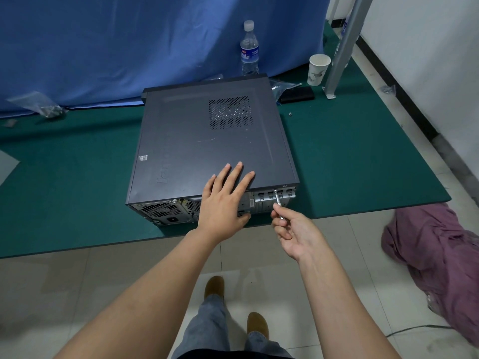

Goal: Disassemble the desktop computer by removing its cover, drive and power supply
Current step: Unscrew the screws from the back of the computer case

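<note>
Two bare hands work at the near end of one desktop computer (212, 146), which lies flat on its side at the centre of the frame on a green mat (363, 164), its long axis running away from me toward the upper middle, rear panel facing me at the mat's near edge. My left hand (225, 200) lies flat with straight, spread fingers on the cover (197, 125), close to its near edge, steadying the case. My right hand (293, 230), just right of it and slightly lower in the frame, pinches one slim metal screwdriver (278, 204) between thumb and fingertips; its tip points up and away into the rear panel at the right end, just under the cover's lip. I judge this to be the cover-screw step, and the right hand is the nearer to that spot, so the tool needs to stay in line with the case's long axis. The cover is still on; no drive or power supply is out. I count one loose screw (290, 114) on the mat right of the case, one water bottle (249, 47) and one paper cup (318, 69) at upper right.
</note>
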Demonstrator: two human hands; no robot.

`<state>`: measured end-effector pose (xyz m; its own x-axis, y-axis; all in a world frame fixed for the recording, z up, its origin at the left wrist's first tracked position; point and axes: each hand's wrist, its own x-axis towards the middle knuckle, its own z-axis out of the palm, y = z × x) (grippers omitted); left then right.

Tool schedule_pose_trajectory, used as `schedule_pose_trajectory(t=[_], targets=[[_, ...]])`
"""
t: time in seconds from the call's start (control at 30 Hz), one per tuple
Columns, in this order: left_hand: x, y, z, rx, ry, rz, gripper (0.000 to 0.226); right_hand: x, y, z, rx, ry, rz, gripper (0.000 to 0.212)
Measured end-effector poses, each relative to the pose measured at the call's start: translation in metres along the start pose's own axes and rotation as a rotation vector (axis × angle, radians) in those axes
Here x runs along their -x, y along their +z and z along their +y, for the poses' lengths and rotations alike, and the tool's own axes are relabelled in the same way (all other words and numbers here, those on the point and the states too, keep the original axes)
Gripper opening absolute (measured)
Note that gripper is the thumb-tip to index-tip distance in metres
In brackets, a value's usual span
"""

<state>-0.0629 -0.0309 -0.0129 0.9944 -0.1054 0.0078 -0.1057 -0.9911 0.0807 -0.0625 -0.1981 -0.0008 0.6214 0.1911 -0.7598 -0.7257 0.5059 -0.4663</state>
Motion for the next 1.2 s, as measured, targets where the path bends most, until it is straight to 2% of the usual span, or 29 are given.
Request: schedule_pose_trajectory(t=[0.2,0.33,0.4,0.5,0.53,0.6,0.7,0.8,0.9,1.03,1.2], targets=[[0.0,0.002,-0.001,0.041,0.009,0.027,0.097,-0.002,-0.002,0.001,-0.024,0.006,-0.038,0.028],[0.001,-0.002,-0.002,0.1,0.034,0.001,0.091,-0.004,-0.002,0.002,0.012,-0.022,0.015,0.019],[0.0,-0.013,-0.001,0.356,-0.023,-0.007,0.077,-0.004,-0.001,0.002,0.003,-0.017,0.02,0.015],[-0.002,-0.037,0.008,1.077,-0.259,0.057,0.037,-0.003,-0.002,0.0,-0.02,-0.001,0.006,0.013],[-0.002,-0.044,0.013,1.224,-0.324,0.08,0.024,-0.003,-0.002,0.0,-0.023,0.002,-0.004,0.014],[-0.002,-0.051,0.025,1.289,-0.408,0.024,0.013,-0.001,-0.001,-0.002,-0.033,0.015,-0.03,0.018],[-0.001,-0.046,0.039,1.366,-0.589,-0.197,0.019,0.0,0.0,-0.003,-0.04,0.034,-0.067,0.024],[-0.005,-0.04,0.045,1.478,-0.752,-0.259,0.024,0.002,-0.001,-0.005,-0.027,0.029,-0.067,0.025],[-0.007,-0.033,0.049,1.548,-0.767,-0.309,0.024,0.002,-0.001,-0.005,-0.007,0.028,-0.042,0.021],[-0.008,-0.027,0.054,1.839,-0.861,-0.354,0.023,0.002,0.004,-0.004,-0.056,0.052,-0.089,0.011],[-0.007,-0.024,0.054,1.905,-0.847,-0.375,0.024,0.002,0.003,-0.003,-0.086,0.059,-0.111,0.025]])
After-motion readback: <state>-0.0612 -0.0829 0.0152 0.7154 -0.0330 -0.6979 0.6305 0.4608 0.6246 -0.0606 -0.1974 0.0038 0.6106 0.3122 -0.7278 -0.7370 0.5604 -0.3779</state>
